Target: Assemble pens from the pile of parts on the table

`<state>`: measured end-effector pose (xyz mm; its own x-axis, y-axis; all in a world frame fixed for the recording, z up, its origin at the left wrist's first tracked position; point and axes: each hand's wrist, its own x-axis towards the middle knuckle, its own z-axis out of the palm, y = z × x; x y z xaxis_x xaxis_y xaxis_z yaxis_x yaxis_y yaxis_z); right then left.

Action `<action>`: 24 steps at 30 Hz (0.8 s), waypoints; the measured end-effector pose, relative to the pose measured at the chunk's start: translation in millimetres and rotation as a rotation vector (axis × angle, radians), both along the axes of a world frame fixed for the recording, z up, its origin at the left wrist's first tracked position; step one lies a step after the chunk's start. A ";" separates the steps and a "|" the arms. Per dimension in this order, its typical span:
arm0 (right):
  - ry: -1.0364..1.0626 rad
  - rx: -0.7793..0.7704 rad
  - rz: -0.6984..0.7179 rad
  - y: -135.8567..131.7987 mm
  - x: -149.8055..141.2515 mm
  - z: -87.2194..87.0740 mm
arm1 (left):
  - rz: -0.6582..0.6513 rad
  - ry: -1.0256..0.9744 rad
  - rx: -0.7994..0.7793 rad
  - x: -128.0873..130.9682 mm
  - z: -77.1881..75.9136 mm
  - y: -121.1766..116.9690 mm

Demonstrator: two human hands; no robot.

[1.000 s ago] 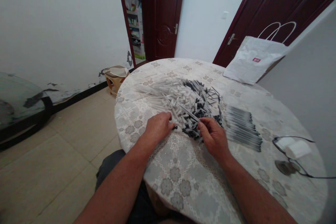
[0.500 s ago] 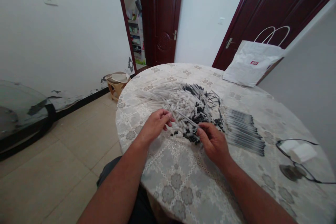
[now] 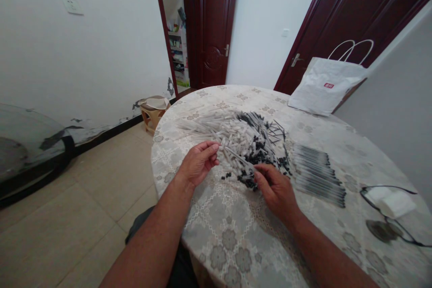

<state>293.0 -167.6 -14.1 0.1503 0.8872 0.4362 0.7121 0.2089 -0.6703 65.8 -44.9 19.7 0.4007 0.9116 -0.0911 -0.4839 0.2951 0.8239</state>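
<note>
A heap of white pen barrels (image 3: 229,132) mixed with small black caps (image 3: 259,155) and thin black refills (image 3: 270,126) lies mid-table. My left hand (image 3: 199,162) is lifted slightly off the cloth, palm turned inward, fingers curled and pinching one end of a white pen barrel (image 3: 236,155). My right hand (image 3: 275,189) rests on the cloth at the heap's near edge, fingers pinched on the barrel's other end among the black caps. A neat row of assembled pens (image 3: 317,175) lies just right of the right hand.
The round table (image 3: 236,238) has a floral lace cloth. A white paper bag (image 3: 324,87) stands at the back right. A white charger with black cable (image 3: 388,200) lies at the right edge. A small stool (image 3: 153,110) sits on the tiled floor left.
My left hand has risen off the table and turned palm-in, taking hold of a barrel's end. The right hand stayed near the caps. The camera tilted up slightly.
</note>
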 end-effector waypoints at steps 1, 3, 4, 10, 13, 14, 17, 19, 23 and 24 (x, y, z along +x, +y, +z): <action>0.001 0.000 0.000 -0.1 -0.1 0.2 | 0.005 -0.002 0.000 0.2 0.0 0.2; 0.002 -0.005 -0.003 -0.2 -0.2 0.8 | 0.031 -0.004 -0.006 0.5 0.0 0.6; 0.002 -0.007 -0.002 -0.1 -0.3 1.0 | 0.043 -0.002 -0.015 0.6 0.1 0.6; -0.004 -0.029 0.031 1.1 -1.7 0.9 | -0.048 0.036 -0.025 0.4 2.7 -2.8; -0.003 -0.038 0.015 1.3 -1.4 0.3 | -0.067 0.083 0.002 -0.2 3.7 -4.5; -0.005 -0.037 0.013 1.3 -1.3 0.3 | -0.069 0.102 0.012 -0.4 3.8 -5.0; -0.025 -0.032 0.010 1.3 -1.1 1.2 | -0.101 0.147 0.054 -0.6 3.4 -6.1; -0.042 -0.027 0.005 1.3 -1.3 2.0 | -0.120 0.172 0.085 0.4 1.9 -6.3; -0.049 -0.014 0.001 1.1 -1.7 2.3 | -0.064 0.148 0.070 4.1 -2.7 -3.9; -0.050 -0.007 0.002 0.9 -1.8 2.1 | -0.038 0.127 0.053 4.9 -3.7 -2.8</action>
<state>291.2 -166.7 -12.0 0.1269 0.8905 0.4368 0.7443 0.2056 -0.6354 70.7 -47.7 16.0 0.4233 0.9009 -0.0955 -0.3640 0.2656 0.8927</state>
